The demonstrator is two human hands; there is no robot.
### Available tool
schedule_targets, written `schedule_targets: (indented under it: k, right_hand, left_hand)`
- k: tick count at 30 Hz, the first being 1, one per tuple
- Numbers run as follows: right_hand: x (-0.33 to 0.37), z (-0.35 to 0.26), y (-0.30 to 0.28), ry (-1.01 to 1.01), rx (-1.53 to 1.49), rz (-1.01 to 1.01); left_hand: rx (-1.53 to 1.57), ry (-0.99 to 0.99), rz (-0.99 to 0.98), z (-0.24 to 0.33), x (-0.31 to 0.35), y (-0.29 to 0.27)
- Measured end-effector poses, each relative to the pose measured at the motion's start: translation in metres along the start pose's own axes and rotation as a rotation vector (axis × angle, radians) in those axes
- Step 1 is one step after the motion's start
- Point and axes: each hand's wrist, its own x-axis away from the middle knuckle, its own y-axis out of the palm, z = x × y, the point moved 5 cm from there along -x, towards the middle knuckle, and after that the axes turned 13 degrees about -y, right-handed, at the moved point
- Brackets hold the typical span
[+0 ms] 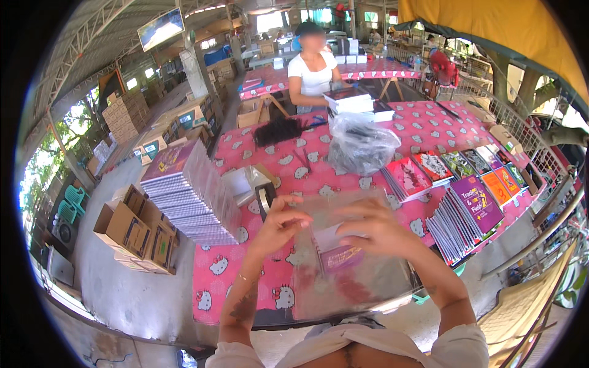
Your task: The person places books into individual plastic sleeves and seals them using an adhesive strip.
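Observation:
A purple spiral notebook [340, 257] lies on a clear plastic sheet [319, 288] in front of me, its upper part under a whitish flap. Above its left side hovers my left hand [279, 228], fingers bent and apart, with nothing visible in them. My right hand [377, 230] is over the notebook's right side; motion smears its fingers, so whether they pinch the flap is unclear. Just beyond my left hand stands a black-edged, roll-like object [265, 199]. A tall stack of spiral notebooks [190, 196] rises to the left.
Notebooks with purple covers [469, 205] and red covers [408, 178] are fanned along the table's right. A crumpled clear plastic bag [362, 144] sits ahead. Across the pink patterned table [288, 165], a person [313, 70] stands by stacked books [350, 101]. Cardboard boxes [138, 230] stand on the left floor.

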Motion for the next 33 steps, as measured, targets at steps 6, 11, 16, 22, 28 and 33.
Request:
schedule_targets:
  k: [6,11,16,22,28,33]
  right_hand:
    - [0.100,0.063,0.024,0.453,-0.261,0.074]
    - [0.094,0.042,0.074,0.061,-0.210,-0.226]
    - [0.104,0.064,0.051,0.457,-0.651,0.176]
    - [0.089,0.077,0.037,0.411,-0.694,0.025]
    - [0.081,0.058,0.063,-0.002,-0.409,-0.228]
    - [0.079,0.053,0.066,0.045,-0.466,-0.237]
  left_hand:
    - [-0.136,0.025,0.104,0.000,-0.018,0.039]
    - [-0.507,0.199,0.232,0.004,-0.030,0.078]
    - [-0.149,0.006,0.332,-0.016,-0.013,0.051]
    - [-0.031,-0.112,0.284,-0.011,0.011,0.022]
    - [-0.262,-0.034,0.230,0.008,-0.011,0.041]
    - [-0.440,0.024,0.181,0.012,-0.024,0.062]
